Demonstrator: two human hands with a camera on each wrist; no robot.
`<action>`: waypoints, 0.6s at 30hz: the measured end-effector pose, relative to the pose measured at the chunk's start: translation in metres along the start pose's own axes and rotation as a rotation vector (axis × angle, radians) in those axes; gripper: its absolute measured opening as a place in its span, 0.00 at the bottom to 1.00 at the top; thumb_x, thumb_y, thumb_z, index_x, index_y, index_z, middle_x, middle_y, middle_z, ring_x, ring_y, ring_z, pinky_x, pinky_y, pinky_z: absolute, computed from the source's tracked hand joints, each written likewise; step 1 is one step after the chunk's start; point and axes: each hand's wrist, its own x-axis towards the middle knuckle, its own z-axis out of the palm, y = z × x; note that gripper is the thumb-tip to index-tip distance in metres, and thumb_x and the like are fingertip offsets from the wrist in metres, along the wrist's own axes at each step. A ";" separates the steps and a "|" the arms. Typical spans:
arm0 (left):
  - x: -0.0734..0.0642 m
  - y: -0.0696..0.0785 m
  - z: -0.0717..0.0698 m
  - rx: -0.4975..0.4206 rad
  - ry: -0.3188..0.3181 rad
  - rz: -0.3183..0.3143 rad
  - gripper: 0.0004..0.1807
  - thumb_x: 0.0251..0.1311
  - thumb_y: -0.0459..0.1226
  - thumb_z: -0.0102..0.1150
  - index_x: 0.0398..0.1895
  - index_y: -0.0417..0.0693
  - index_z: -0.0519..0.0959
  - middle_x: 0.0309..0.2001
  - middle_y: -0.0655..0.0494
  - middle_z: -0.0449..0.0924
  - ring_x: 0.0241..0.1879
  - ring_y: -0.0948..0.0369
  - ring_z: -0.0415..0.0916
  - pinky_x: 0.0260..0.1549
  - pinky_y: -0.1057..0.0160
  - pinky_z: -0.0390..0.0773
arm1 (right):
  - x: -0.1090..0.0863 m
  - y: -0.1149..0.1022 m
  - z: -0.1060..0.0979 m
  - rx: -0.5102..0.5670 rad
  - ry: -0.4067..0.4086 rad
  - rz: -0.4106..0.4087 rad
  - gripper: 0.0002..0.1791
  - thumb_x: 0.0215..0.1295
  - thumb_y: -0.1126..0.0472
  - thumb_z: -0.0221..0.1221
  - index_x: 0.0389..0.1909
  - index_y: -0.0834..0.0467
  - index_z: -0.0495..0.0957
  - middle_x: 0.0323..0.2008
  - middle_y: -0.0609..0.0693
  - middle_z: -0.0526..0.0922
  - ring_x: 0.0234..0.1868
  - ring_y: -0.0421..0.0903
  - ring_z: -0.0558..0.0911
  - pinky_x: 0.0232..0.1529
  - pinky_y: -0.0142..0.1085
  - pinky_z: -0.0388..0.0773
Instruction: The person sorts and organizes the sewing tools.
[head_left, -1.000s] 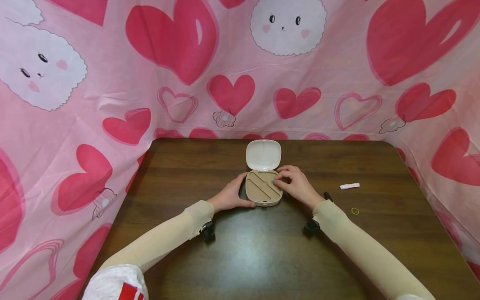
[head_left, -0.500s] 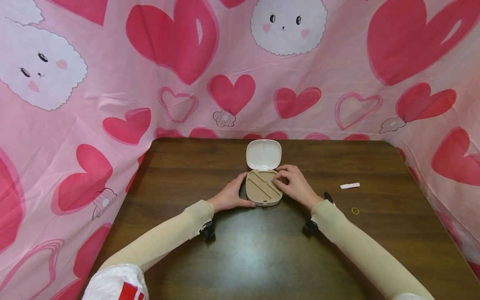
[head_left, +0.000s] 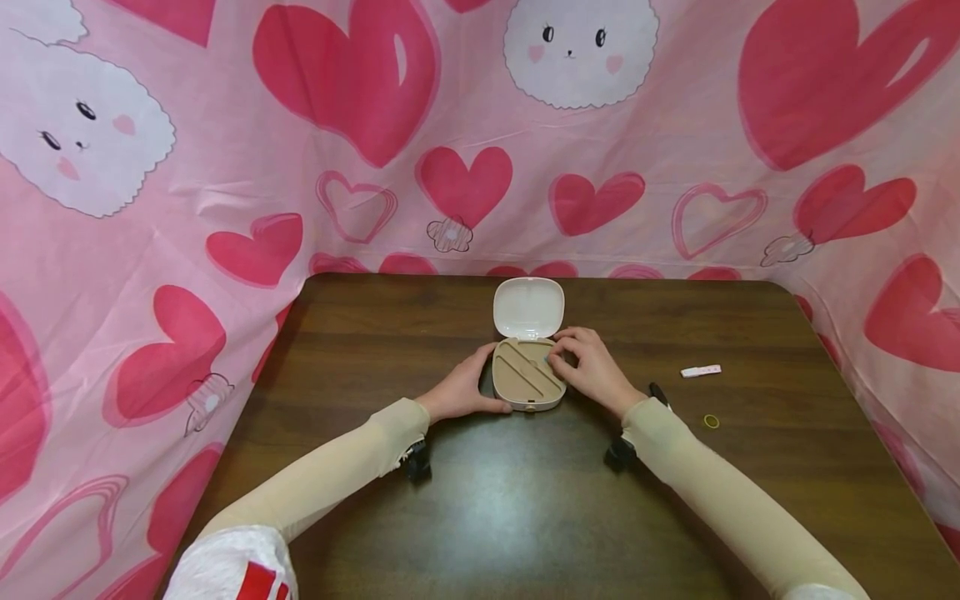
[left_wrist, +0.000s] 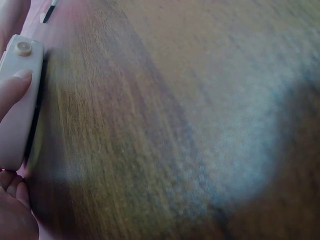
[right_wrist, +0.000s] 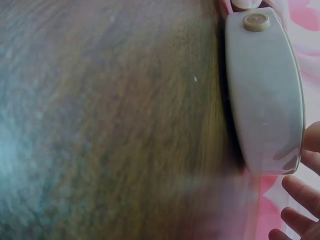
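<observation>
A small white case (head_left: 530, 407) stands on the table with its lid (head_left: 528, 308) raised. Inside is a beige insert (head_left: 517, 379) with diagonal ridges. My left hand (head_left: 461, 387) grips the case's left side, its thumb along the front near the round beige button (left_wrist: 23, 48). At the insert's right edge, my right hand (head_left: 588, 367) pinches a tiny blue thing (head_left: 547, 359) between thumb and forefinger. The fingers hide most of it, so its kind is unclear. In the right wrist view the case's side wall (right_wrist: 265, 95) shows beside several fingers (right_wrist: 300, 195).
To the right on the dark wooden table (head_left: 480, 517) lie a white strip with pink marks (head_left: 701, 372) and a yellow-green ring (head_left: 712, 422). A slim black thing (head_left: 660, 393) shows by the right wrist. Pink heart-printed cloth (head_left: 465, 100) hangs behind.
Both hands and the case keep their places. The right fingertips shift very slightly, and less of the blue thing shows now. The whole head view moves by a few pixels.
</observation>
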 end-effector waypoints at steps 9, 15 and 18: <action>0.000 0.000 0.000 0.005 -0.001 -0.003 0.61 0.51 0.49 0.82 0.82 0.48 0.52 0.77 0.46 0.61 0.74 0.51 0.62 0.73 0.49 0.63 | 0.001 0.002 0.000 -0.019 0.017 -0.016 0.03 0.70 0.62 0.66 0.36 0.57 0.86 0.55 0.62 0.82 0.63 0.64 0.73 0.68 0.59 0.67; -0.001 0.000 0.000 -0.002 -0.003 -0.012 0.61 0.51 0.49 0.82 0.82 0.48 0.51 0.77 0.46 0.61 0.74 0.51 0.62 0.73 0.49 0.63 | 0.000 0.005 0.000 -0.020 0.023 -0.031 0.04 0.70 0.62 0.66 0.38 0.58 0.86 0.55 0.62 0.81 0.62 0.63 0.73 0.67 0.59 0.68; -0.001 0.000 0.000 -0.007 -0.004 -0.012 0.61 0.51 0.49 0.82 0.82 0.48 0.52 0.77 0.46 0.61 0.74 0.51 0.62 0.73 0.49 0.63 | -0.001 0.006 -0.001 -0.028 0.018 -0.024 0.04 0.71 0.61 0.66 0.39 0.58 0.86 0.56 0.61 0.81 0.62 0.62 0.73 0.67 0.59 0.68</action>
